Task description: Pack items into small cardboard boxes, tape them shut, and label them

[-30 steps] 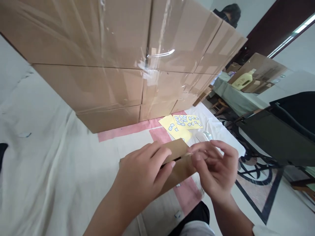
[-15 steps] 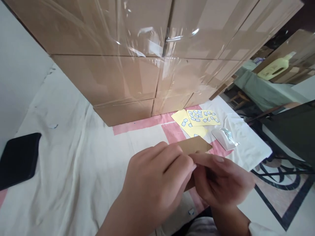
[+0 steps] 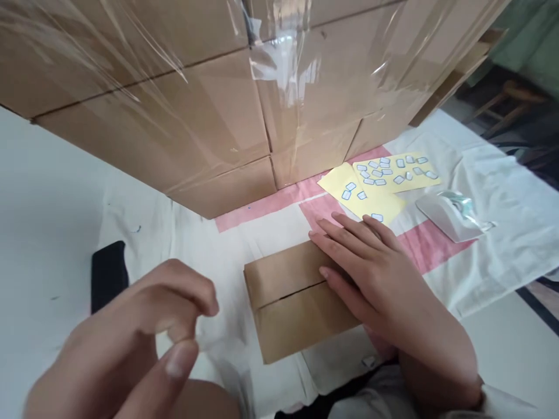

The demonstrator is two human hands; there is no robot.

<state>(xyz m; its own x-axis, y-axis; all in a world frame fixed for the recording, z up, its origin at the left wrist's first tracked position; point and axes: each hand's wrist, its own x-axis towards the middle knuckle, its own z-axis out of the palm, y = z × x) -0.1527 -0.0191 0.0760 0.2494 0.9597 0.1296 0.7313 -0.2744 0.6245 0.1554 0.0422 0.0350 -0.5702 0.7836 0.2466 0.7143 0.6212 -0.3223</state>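
A small brown cardboard box [image 3: 301, 326] lies on the cloth in front of me, its two top flaps meeting at a narrow dark seam. My right hand [image 3: 379, 285] rests flat over the box's right part with the fingers stretched out, hiding that end. To the left of the box and apart from it, my left hand [image 3: 126, 337] is raised, thumb and forefinger pinched together. Whatever is in the pinch, if anything, is too small or clear to make out.
Large taped cardboard boxes [image 3: 209, 116] form a wall behind. Yellow sheets with small blue-edged stickers [image 3: 388, 201] lie beyond my right hand, near a white object with a shiny clear part [image 3: 454, 215]. A black flat object [image 3: 108, 276] is at left, a wooden stool [image 3: 510, 99] far right.
My hands were together at the box; now the left has drawn away to the left in a pinch, and the right lies flat on top. The box shows more fully, and the view has shifted.
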